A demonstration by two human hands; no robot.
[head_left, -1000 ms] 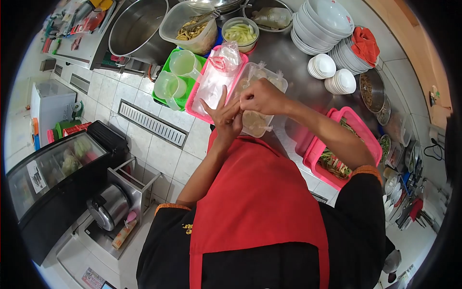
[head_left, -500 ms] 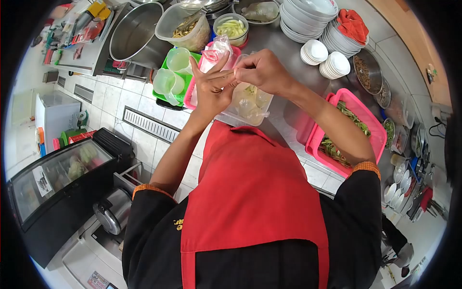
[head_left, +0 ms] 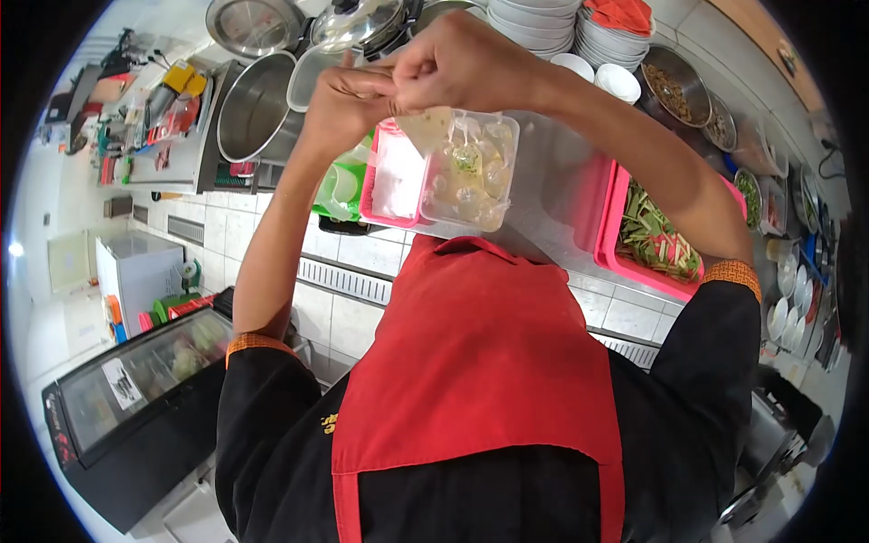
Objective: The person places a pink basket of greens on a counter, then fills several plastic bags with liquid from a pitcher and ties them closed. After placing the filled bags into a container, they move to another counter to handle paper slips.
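Note:
Both hands are raised together over the counter, pinching the top of a small clear plastic bag (head_left: pixel 425 131) with pale yellowish contents. My left hand (head_left: pixel 348 104) has its fingers closed at the bag's neck. My right hand (head_left: pixel 466 68) is curled against it, fingertips pressed together; the exact grip is partly hidden. Below the bag, a clear plastic container (head_left: pixel 509 172) holds several small knotted bags of pale liquid, one with green bits. A pink basket (head_left: pixel 369 195) lined with white plastic touches its left side.
On the right stands a pink basket (head_left: pixel 608 213) of cut green vegetables. White bowls (head_left: pixel 534 27) are stacked at the back, near a steel bowl (head_left: pixel 688 68) of brown food. A big steel pot (head_left: pixel 256 104) and a green basket (head_left: pixel 328 195) with plastic jugs are on the left.
Both hands have risen and come nearer the camera. The small bag now hangs visibly below them, over the container. The view has shifted, showing more of the left side.

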